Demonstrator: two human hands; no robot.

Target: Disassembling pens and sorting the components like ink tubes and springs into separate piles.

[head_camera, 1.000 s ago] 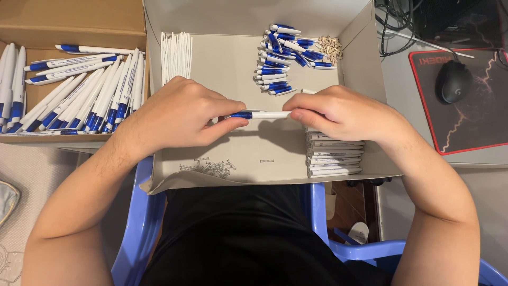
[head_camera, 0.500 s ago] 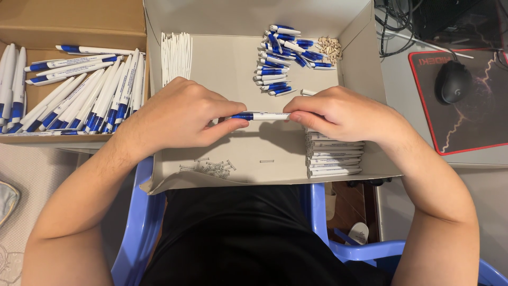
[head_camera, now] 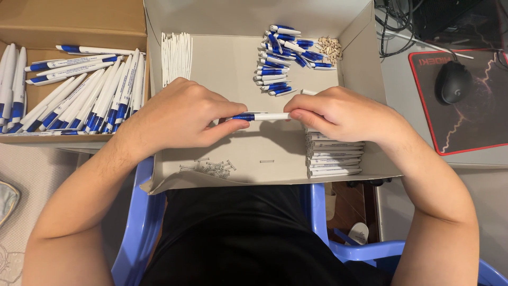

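A pen [head_camera: 262, 116] lies crosswise between the left hand [head_camera: 182, 119] and the right hand [head_camera: 344, 114], above the middle of an open box [head_camera: 365, 69]. In the box, thin refills [head_camera: 176, 55] lie at the far left corner, pen tips [head_camera: 283, 55] toward the far right, small caps [head_camera: 329, 48] just right of them. Pen barrels [head_camera: 333, 159] are stacked at the near right corner, springs [head_camera: 211, 167] near the front edge. A second box [head_camera: 74, 21] of finished pens [head_camera: 79, 95] sits left; a mouse [head_camera: 452, 82] on its mat [head_camera: 476, 122] sits right.
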